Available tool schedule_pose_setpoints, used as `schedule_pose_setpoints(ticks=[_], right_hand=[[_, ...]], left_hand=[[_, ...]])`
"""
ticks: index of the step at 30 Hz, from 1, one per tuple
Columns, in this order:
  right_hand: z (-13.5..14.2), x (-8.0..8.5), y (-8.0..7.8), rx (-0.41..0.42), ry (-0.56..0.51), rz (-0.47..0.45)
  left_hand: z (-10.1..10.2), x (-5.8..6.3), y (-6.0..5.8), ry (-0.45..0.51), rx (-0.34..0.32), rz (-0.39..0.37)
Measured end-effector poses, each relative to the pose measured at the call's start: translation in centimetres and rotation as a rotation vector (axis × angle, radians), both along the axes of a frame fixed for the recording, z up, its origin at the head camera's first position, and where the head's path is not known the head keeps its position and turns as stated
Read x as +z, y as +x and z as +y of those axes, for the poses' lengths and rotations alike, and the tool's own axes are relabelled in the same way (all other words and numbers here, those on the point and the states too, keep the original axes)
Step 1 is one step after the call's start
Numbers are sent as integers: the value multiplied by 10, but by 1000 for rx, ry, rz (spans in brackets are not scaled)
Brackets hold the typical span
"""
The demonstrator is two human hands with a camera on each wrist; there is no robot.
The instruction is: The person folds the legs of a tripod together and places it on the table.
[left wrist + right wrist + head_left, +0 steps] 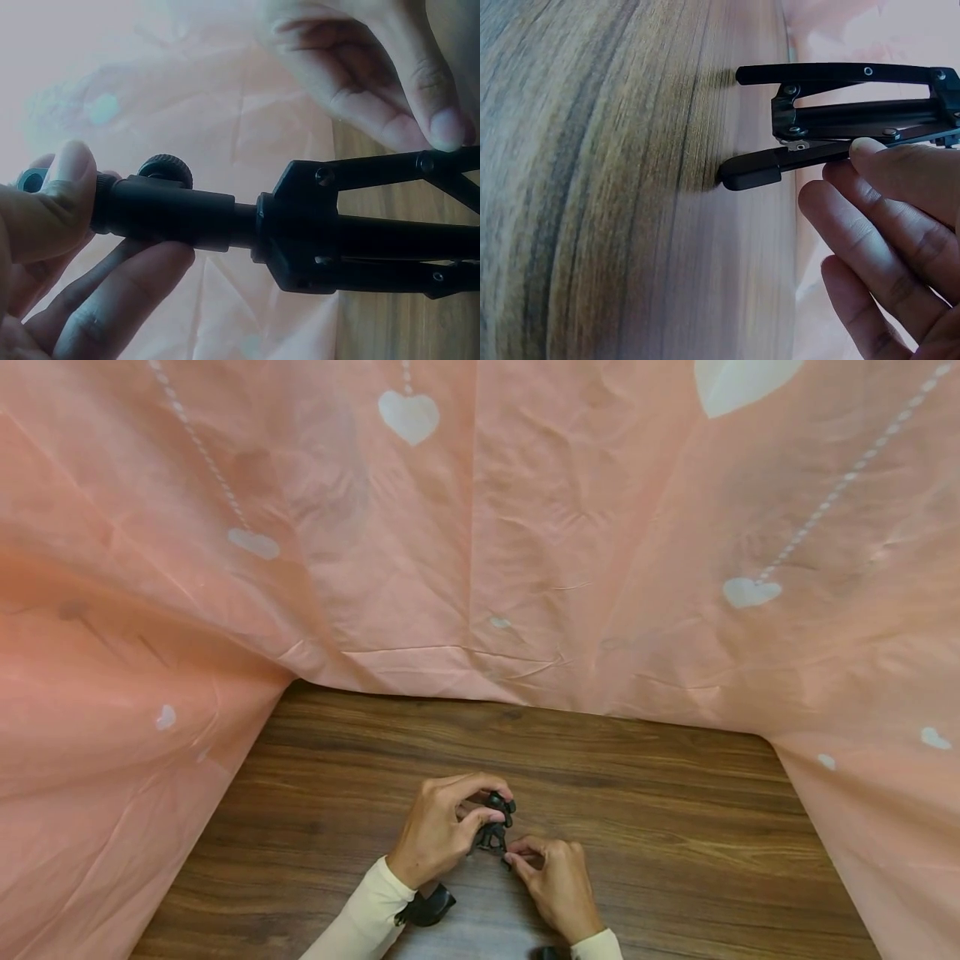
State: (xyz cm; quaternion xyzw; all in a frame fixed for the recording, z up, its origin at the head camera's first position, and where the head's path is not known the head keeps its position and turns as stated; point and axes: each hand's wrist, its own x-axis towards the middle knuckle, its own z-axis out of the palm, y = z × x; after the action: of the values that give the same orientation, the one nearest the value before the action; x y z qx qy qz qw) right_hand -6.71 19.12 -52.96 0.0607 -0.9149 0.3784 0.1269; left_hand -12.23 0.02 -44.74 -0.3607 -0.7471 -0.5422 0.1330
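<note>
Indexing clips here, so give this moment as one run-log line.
left hand: holds black tripod near its top | right hand: pinches one leg | surface: wooden tabletop | backdrop: pink sheet

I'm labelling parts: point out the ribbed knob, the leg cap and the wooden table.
Ribbed knob [166, 166]: left wrist view, its ridged edge.
Leg cap [751, 172]: right wrist view, its side.
Wooden table [660, 802]: head view, bare top.

Curtained-off, rm type unclear, pink heart-print cloth [525, 543], wood-grain tbl [675, 810]
</note>
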Motion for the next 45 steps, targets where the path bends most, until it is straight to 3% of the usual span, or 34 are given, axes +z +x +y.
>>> schedule_pose_setpoints(ticks=[17,29,32,39,45], right_hand=[[-3,0,-5,3,11,6],[-2,0,-3,-1,27,33],[0,1,-1,-3,25,74],[10,8,4,-72,33,125],[15,11,6,-96,50,124]], left_hand=[[-2,-1,-4,5,9,-81],[-6,0,-1,-53,10,-38],[-6,-3,2,-72,50,-17],[1,-17,5,-180,289,98],[5,-21,8,-150,311,18]])
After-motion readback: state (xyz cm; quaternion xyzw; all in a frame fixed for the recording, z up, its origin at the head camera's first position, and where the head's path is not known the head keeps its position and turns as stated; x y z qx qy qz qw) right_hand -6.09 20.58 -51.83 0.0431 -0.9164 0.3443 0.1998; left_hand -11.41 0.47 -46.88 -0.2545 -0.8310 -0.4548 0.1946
